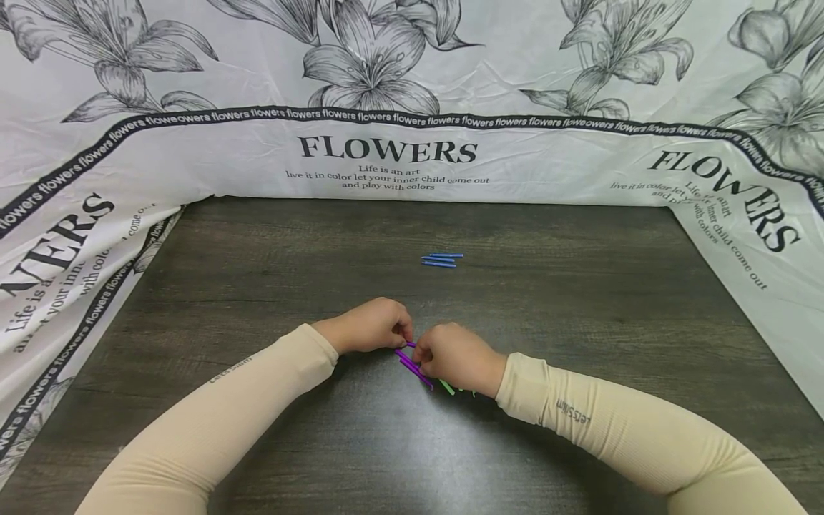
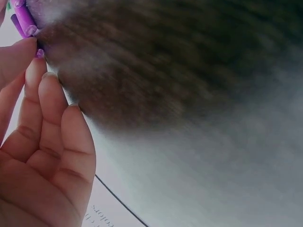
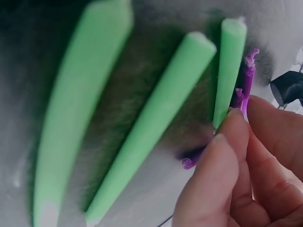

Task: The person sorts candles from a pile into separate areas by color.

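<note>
Thin purple candles (image 1: 417, 373) lie between the two hands, just in front of the person. The left hand (image 1: 376, 325) pinches the end of one purple candle (image 2: 40, 53) between thumb and fingertips, close over the table. Thumb and fingers of the right hand (image 1: 460, 356) close on a purple candle (image 3: 249, 71) from the other side, hiding part of it. Another purple candle end (image 3: 187, 163) shows beside the right fingers. Several green candles (image 3: 151, 127) lie in a row below the right hand, which covers most of them in the head view.
Farther back on the dark wood table (image 1: 290, 250) lies a small group of blue candles (image 1: 439, 260). A white cloth (image 1: 386, 164) printed with flowers and lettering rises behind the table and along both sides.
</note>
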Demonstrator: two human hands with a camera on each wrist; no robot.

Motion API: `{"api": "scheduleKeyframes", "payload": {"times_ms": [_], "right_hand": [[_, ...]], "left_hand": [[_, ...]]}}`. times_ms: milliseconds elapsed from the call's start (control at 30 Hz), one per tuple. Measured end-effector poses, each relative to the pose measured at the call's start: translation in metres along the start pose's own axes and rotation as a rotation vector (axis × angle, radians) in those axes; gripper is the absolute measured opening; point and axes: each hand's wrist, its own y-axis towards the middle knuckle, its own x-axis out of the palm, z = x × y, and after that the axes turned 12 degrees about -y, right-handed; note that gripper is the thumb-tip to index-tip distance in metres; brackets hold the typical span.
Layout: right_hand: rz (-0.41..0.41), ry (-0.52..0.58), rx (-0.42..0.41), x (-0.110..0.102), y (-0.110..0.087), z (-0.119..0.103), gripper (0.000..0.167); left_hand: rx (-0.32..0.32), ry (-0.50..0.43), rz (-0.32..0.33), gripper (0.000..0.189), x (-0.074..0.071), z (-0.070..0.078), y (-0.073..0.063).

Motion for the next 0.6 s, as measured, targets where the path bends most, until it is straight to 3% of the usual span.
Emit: {"api": "scheduleKeyframes", "payload": {"times_ms": [467, 600], "right_hand": [[0.029, -0.023, -0.03, 0.0032, 0.0007, -0.0001, 0.011], [0.027, -0.022, -0.022, 0.0033, 0.0014, -0.0006, 0.012]], "left_hand": [[-0.04, -0.053, 0.022, 0.014, -0.002, 0.0035, 0.0012], [-0.045, -0.023, 0.035, 0.012, -0.0028, 0.0039, 0.0018]]}}
